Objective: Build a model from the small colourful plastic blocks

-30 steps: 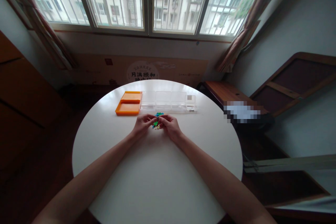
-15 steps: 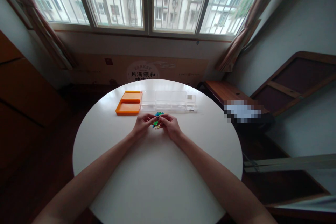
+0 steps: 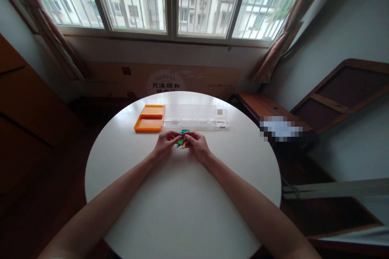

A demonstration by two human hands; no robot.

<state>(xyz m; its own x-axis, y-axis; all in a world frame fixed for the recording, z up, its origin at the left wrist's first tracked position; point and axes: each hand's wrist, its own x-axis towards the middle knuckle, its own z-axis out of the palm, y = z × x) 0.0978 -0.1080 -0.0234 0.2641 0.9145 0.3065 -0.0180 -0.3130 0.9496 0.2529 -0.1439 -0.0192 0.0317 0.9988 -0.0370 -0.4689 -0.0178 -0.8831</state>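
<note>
My left hand (image 3: 165, 143) and my right hand (image 3: 196, 144) rest close together on the round white table (image 3: 182, 202), fingers curled and pinched toward each other. Between the fingertips lies a small cluster of coloured pieces (image 3: 181, 142), green, blue and yellowish. Both hands touch this cluster, and the exact piece each one grips is too small to make out. Just beyond the hands stands a row of clear plastic boxes (image 3: 194, 115), with an orange tray (image 3: 148, 122) at its left end.
A wooden bench (image 3: 261, 107) stands to the right of the table, with a folded wooden frame (image 3: 343, 89) leaning against the wall behind it. A cardboard sheet (image 3: 165, 81) leans below the window at the back. Dark wooden furniture fills the left side.
</note>
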